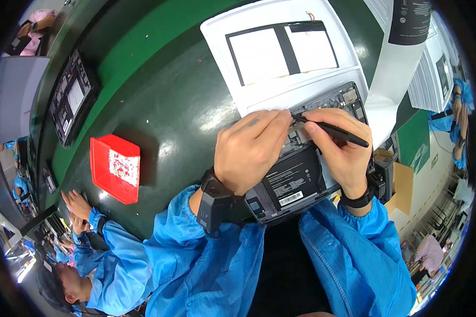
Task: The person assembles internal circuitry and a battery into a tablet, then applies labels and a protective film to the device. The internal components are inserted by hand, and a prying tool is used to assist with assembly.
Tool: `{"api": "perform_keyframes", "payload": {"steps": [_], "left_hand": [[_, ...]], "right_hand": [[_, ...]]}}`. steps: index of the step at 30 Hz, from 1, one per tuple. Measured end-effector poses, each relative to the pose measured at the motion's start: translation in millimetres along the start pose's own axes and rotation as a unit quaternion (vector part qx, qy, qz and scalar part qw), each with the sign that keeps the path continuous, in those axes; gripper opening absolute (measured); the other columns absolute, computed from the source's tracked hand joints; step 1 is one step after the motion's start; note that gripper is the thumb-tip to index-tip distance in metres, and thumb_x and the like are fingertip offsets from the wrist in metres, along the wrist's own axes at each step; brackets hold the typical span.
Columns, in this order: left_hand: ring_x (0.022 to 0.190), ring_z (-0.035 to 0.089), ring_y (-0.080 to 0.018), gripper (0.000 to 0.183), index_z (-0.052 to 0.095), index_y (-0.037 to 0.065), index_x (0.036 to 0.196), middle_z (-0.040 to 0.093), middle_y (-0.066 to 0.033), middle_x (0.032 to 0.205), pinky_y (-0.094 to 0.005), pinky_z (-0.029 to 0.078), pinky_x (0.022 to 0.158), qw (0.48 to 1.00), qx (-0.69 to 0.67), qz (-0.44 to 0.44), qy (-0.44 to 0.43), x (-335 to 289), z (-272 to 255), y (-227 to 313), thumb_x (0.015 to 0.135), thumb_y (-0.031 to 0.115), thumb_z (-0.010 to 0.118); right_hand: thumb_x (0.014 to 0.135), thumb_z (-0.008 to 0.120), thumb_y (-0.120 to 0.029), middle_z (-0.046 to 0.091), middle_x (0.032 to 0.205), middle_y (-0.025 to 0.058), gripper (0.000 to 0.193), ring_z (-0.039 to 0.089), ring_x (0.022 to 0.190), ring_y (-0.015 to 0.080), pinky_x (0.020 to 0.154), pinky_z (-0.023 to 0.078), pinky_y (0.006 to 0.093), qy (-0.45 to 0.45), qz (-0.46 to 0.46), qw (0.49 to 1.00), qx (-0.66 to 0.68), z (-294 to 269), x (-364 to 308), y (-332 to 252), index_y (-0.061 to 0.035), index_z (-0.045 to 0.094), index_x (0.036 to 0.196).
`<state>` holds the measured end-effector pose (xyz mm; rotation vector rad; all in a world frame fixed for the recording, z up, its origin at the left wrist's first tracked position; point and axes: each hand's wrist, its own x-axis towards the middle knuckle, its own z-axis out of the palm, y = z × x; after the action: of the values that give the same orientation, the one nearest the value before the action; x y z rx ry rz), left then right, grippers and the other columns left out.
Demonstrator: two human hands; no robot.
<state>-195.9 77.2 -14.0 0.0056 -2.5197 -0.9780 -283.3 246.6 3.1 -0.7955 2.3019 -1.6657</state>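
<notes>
**A thin black tool (349, 137) pokes at an open laptop (314, 153)**

On the far left, a second laptop (71, 100) lies near the left edge of the green desk (188, 98), with its insides showing. Below it, a co-worker's hand (78, 205) is by that same edge, at the end of a blue sleeve. Next comes a red bin (100, 169), out on the desk. It has small white and red bits in it.

Then comes the person's left hand (251, 150), over the left side of the open laptop. Its fingers are bunched tight together by the tip of the tool. I cannot tell if they pinch anything, because the tips are too hard to see. A black band with a box (217, 201) is on that wrist.

Behind the hand is a white tray (219, 45). A flat panel (280, 53), white with black edges, lies in it. The open laptop sits at the near edge of the desk, slanted, close to the person's body. A black battery (296, 182) fills part of its near half.

The right hand (346, 156) is over the laptop's right side. Its thumb and fingers pinch the tool, which points left. Farther right are a long white sheet (394, 74), a white stack (426, 87) and a brown box (403, 185).
</notes>
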Motion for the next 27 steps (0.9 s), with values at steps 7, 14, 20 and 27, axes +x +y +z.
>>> {"api": "perform_keyframes", "payload": {"steps": [7, 14, 20, 27], "left_hand": [[0.088, 0.073, -0.0292, 0.022, 0.072, -0.002, 0.103, 0.074, -0.0140, 0.098, -0.0361, 0.060, 0.074, 1.000, -0.003, 0.009, 0.006, 0, 1, -2, 0.081, 0.001, 0.075], [0.089, 0.074, -0.0272, 0.023, 0.072, 0.000, 0.104, 0.074, -0.0118, 0.099, -0.0354, 0.060, 0.074, 0.999, 0.032, 0.035, -0.001, -2, -14, 0, 0.081, 0.001, 0.075], [0.089, 0.075, -0.0255, 0.014, 0.076, 0.000, 0.097, 0.076, -0.0122, 0.098, -0.0329, 0.060, 0.078, 0.983, 0.159, -0.013, 0.085, -22, -65, 3, 0.084, 0.002, 0.075], [0.089, 0.075, -0.0238, 0.023, 0.074, -0.003, 0.110, 0.076, -0.0170, 0.098, -0.0315, 0.056, 0.081, 0.851, 0.392, -0.297, 0.187, -102, -158, -23, 0.092, 0.009, 0.071]], "right_hand": [[0.084, 0.077, -0.001, 0.073, 0.088, 0.0080, 0.014, 0.058, 0.065, 0.0045, 0.054, 0.043, 0.0192, -0.023, 0.023, 0.999, -0.003, -2, 0, -1, 0.0011, 0.076, 0.098], [0.091, 0.071, 0.000, 0.072, 0.090, 0.0034, 0.015, 0.057, 0.069, 0.0014, 0.058, 0.041, 0.0150, 0.033, 0.123, 0.978, 0.167, -8, -5, -5, 0.0032, 0.071, 0.106], [0.095, 0.067, 0.000, 0.067, 0.086, -0.0002, 0.014, 0.054, 0.067, -0.0010, 0.056, 0.037, 0.0143, 0.041, 0.113, 0.976, 0.179, -13, -9, 4, 0.0028, 0.067, 0.108], [0.094, 0.067, 0.001, 0.068, 0.088, 0.0007, 0.015, 0.059, 0.072, 0.0006, 0.060, 0.042, 0.0141, 0.025, 0.105, 0.974, 0.197, -9, -3, 4, 0.0024, 0.066, 0.109]]}}
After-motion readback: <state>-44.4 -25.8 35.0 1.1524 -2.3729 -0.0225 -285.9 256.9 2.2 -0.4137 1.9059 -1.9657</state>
